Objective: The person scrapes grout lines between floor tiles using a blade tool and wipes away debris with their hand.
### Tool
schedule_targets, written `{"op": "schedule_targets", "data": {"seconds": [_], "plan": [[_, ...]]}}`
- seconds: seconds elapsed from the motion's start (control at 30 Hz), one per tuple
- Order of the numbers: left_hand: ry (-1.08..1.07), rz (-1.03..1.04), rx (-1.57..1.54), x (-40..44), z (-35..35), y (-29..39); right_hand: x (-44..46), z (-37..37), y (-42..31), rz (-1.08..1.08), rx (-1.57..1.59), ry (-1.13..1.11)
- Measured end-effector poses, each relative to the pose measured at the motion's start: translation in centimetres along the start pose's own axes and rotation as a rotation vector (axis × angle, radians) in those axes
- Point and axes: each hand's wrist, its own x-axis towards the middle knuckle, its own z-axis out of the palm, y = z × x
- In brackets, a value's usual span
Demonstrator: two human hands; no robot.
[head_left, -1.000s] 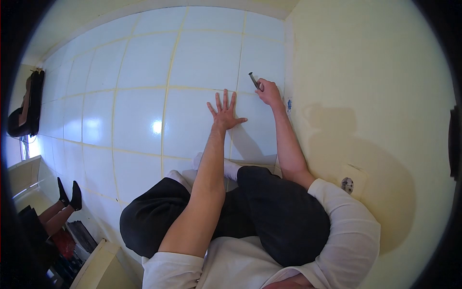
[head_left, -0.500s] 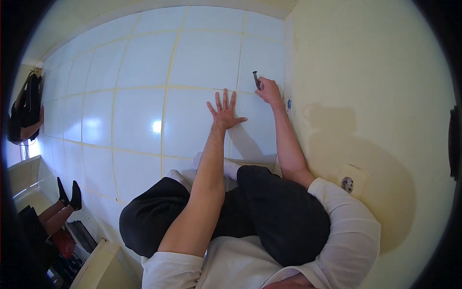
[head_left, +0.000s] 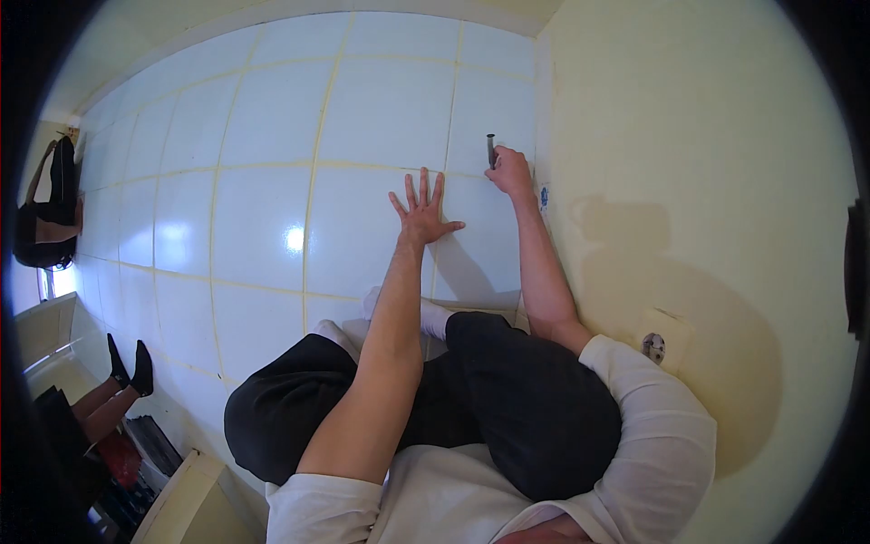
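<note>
My left hand (head_left: 421,218) lies palm down on the white tiled floor (head_left: 372,109), its fingers spread across a tile just below a yellowish grout line. Nothing is in it. To its right, close to the wall, my right hand (head_left: 510,172) is closed around a slim dark grey tool (head_left: 491,148) with a flared black end. That flared end points away from me; the lower part is hidden by my fingers, so I cannot tell its exact kind. The tool is over the tiles near a grout line; whether it touches them is unclear.
A cream wall (head_left: 689,127) rises on my right, with a socket (head_left: 653,346) low on it. My crossed legs in dark trousers (head_left: 544,399) are below my hands. At far left a person (head_left: 54,218) bends down; another person's black-socked feet (head_left: 142,367) are lower left, near a cream cabinet (head_left: 186,499).
The flared end of the tool has swung slightly right, and the tool now points straighter ahead. My left hand stays put. The person at far left has shifted posture.
</note>
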Motion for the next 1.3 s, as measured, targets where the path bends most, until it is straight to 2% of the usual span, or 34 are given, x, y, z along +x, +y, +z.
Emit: {"op": "schedule_targets", "data": {"seconds": [0.07,0.17,0.27,0.37,0.57,0.77,0.87,0.97,1.07,1.17,1.3], "plan": [[-0.001,-0.001,-0.001,0.0,-0.1,0.0,-0.2,-0.4,1.1,0.022,-0.017,0.063],[-0.002,-0.001,0.000,0.0,0.0,0.0,0.0,-1.4,1.6,0.152,-0.050,0.000],[-0.009,-0.002,0.003,0.0,-0.1,0.0,0.2,-0.3,0.8,0.065,-0.010,0.044],[-0.009,-0.003,-0.006,-0.2,-0.3,0.2,0.7,1.2,1.9,0.087,0.192,-0.022],[-0.017,-0.003,-0.006,-0.1,-0.3,0.1,0.3,-0.7,3.8,0.108,0.069,0.019],[-0.023,-0.010,-0.003,-0.2,-0.4,0.2,0.5,0.4,4.2,0.134,0.100,0.026],[-0.014,-0.007,-0.001,-0.1,-0.2,0.1,0.2,0.3,4.3,0.071,0.005,0.102],[-0.007,-0.006,-0.001,-0.1,-0.1,0.1,0.3,0.5,4.0,0.116,0.142,0.025],[-0.004,-0.004,-0.009,-0.1,-0.2,0.0,0.8,1.3,5.2,0.195,0.149,0.012],[-0.007,-0.003,-0.010,-0.1,-0.1,0.1,-0.2,-0.5,3.2,0.156,0.005,0.033],[-0.007,-0.002,-0.016,-0.1,-0.1,0.1,0.0,0.4,3.9,0.117,0.124,0.052]]}}
